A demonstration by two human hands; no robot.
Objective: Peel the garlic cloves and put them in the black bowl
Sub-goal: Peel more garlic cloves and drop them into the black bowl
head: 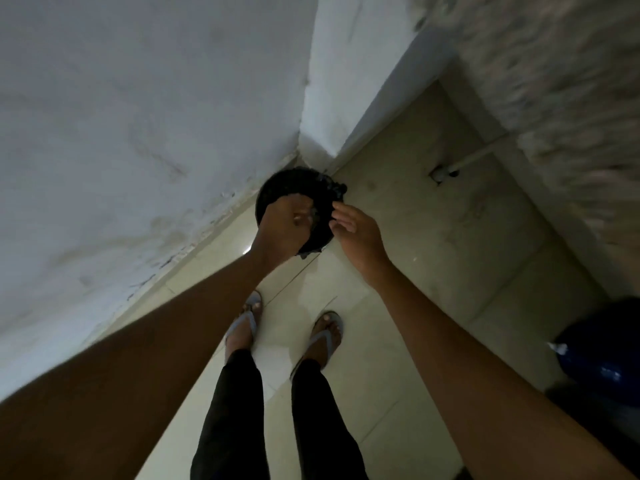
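I am standing and looking down at the floor in dim light. The black bowl [301,188] is up in front of me, tilted, above the tiles near the wall corner. My left hand [282,226] grips the bowl's near side, thumb over the rim. My right hand [355,230] is just right of the bowl, its loosely bent fingertips touching the right rim. I see no garlic cloves; the bowl's inside is too dark to make out.
A white wall [138,133] runs along the left and meets a pillar [332,81] ahead. Pale floor tiles [415,237] lie below, with my feet in flip-flops [325,334]. A speckled counter edge [554,81] is upper right, a dark blue object [609,351] lower right.
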